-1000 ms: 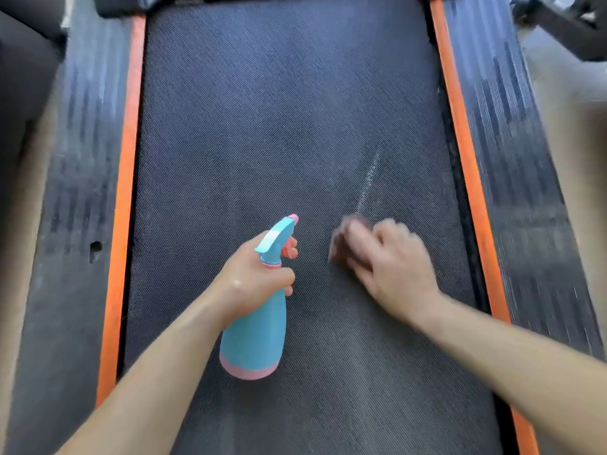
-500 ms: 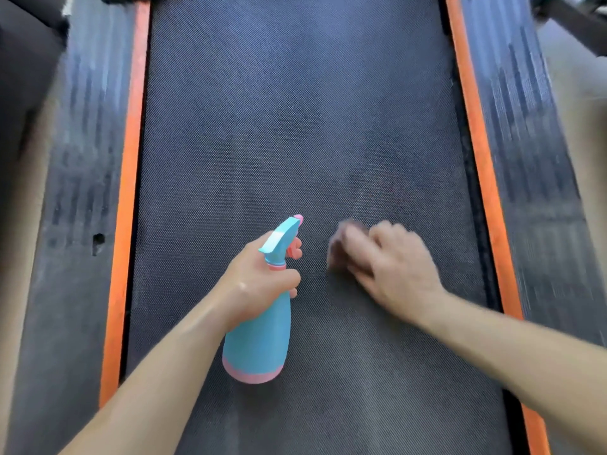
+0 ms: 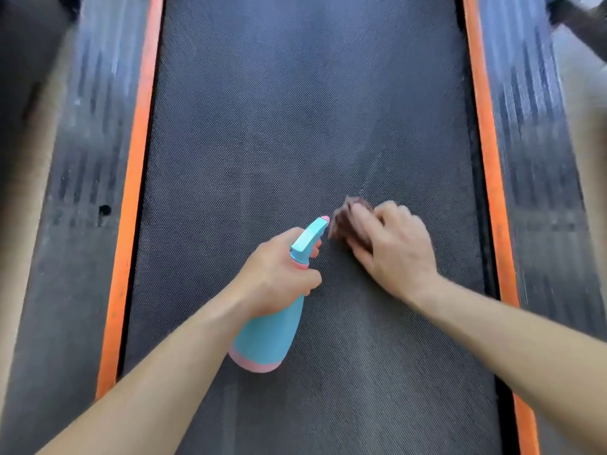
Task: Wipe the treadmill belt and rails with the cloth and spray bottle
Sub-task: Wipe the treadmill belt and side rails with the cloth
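The dark textured treadmill belt (image 3: 295, 110) fills the middle of the view. My left hand (image 3: 279, 274) grips the neck of a blue spray bottle with pink base and nozzle tip (image 3: 269, 339), held over the belt with the nozzle pointing forward and right. My right hand (image 3: 397, 254) presses flat on a small dark brown cloth (image 3: 345, 218) on the belt, just right of the nozzle. Only the cloth's front edge shows past my fingers. A faint pale streak (image 3: 371, 172) runs diagonally on the belt beyond the cloth.
Orange strips (image 3: 134, 178) (image 3: 486, 152) border the belt on both sides. Outside them lie the dark ribbed left rail (image 3: 75, 192) and right rail (image 3: 538, 175). Pale floor (image 3: 588, 126) shows at the right edge, with a dark frame part (image 3: 581, 21) at the top right.
My right hand with the cloth has shifted slightly forward and right along the belt. The pale streak shows again ahead of the cloth. The left hand and bottle stay almost in place.
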The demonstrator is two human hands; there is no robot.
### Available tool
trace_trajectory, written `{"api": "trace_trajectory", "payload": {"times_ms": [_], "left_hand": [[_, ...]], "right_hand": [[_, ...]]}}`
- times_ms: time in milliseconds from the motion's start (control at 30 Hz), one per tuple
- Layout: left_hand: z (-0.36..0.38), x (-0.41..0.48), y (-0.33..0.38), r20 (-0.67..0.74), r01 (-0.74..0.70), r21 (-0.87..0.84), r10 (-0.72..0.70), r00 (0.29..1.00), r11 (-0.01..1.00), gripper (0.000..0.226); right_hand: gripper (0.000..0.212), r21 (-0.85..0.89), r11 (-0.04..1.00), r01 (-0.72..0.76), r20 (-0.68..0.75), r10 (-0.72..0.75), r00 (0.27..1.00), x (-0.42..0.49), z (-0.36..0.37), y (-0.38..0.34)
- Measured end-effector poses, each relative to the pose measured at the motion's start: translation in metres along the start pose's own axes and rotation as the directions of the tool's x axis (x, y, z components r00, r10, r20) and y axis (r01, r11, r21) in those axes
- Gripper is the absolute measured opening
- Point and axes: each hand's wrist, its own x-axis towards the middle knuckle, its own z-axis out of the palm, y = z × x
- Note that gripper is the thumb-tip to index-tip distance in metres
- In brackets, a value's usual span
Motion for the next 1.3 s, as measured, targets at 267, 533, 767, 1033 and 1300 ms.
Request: {"api": "trace_trajectory", "payload": {"times_ms": [267,533,767,1033,1300], "left_hand": [[-0.007,-0.006,-0.009,-0.035,0.009,-0.126,-0.013,0.999,0.992,0.048],[-0.003,-0.015,-0.006,-0.071,-0.009,-0.112,0.001,0.997,0.994,0.064],[-0.009,-0.02,-0.007,-0.091,0.001,-0.125,-0.013,0.996,0.992,0.056],[-0.008,-0.023,-0.003,-0.105,0.015,-0.049,-0.02,0.994,0.999,0.057],[-0.01,-0.022,-0.005,-0.131,0.015,-0.032,-0.019,0.991,0.999,0.059]], "right_hand": [[0.062,0.011,0.986,0.169,0.047,-0.169,0.984,-0.055,0.004,-0.015],[0.062,0.009,0.91,0.413,0.017,-0.414,0.91,-0.052,-0.005,-0.007],[0.049,0.266,0.963,-0.044,0.172,-0.002,0.985,0.021,-0.033,0.001],[0.04,0.206,0.898,-0.389,0.14,0.366,0.92,0.073,-0.055,0.022],[0.044,0.187,0.878,-0.44,0.061,0.436,0.898,0.085,-0.061,0.038]]}}
